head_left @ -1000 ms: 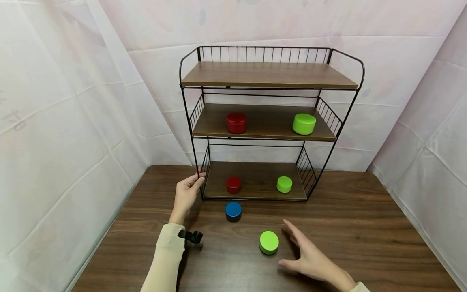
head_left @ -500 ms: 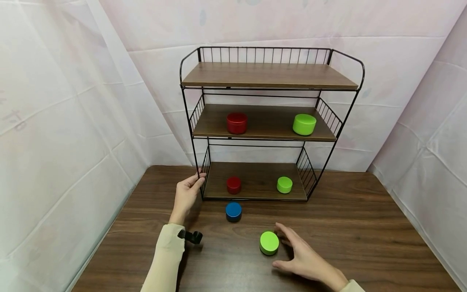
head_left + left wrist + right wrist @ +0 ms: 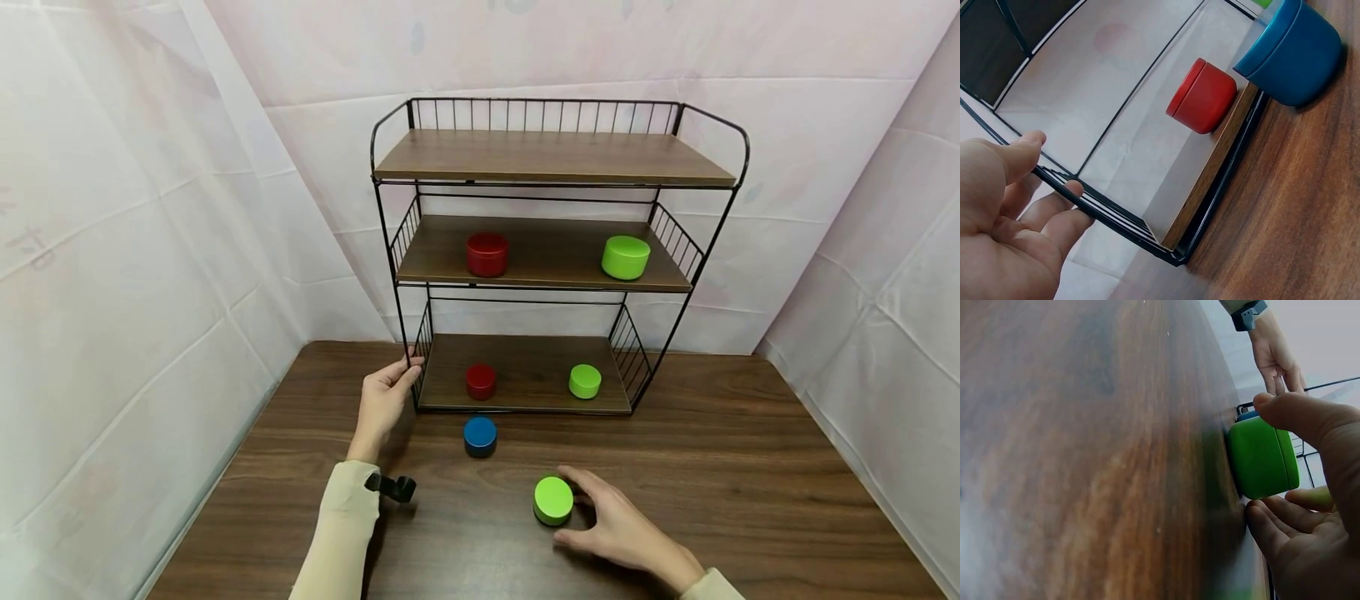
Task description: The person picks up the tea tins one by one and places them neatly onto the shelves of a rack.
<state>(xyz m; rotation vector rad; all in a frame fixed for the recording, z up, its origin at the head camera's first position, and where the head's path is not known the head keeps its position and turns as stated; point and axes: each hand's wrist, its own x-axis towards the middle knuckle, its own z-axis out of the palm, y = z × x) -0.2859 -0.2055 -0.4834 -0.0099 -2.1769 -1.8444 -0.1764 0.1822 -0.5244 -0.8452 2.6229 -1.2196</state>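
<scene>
My left hand (image 3: 384, 406) grips the front left post of a black wire rack with brown shelves (image 3: 525, 371); in the left wrist view, thumb and fingers lie around the dark wire. My right hand (image 3: 618, 525) is beside a round green tin (image 3: 553, 501) on the table, thumb and fingers spread on either side of it. In the right wrist view the green tin (image 3: 1260, 457) sits between thumb and fingers, without a visible grip. A round blue tin (image 3: 480, 437) stands on the table before the rack, also large in the left wrist view.
The middle shelf bears a red tin (image 3: 487, 255) and a green tin (image 3: 626, 257). On the bottom shelf stand a smaller red tin (image 3: 481, 382) and a smaller green tin (image 3: 585, 381). White cloth (image 3: 187, 250) hangs around the wooden table (image 3: 750, 467).
My right hand has moved left, closer around the green tin on the table. The left hand stays at the rack post, and the tins have not moved.
</scene>
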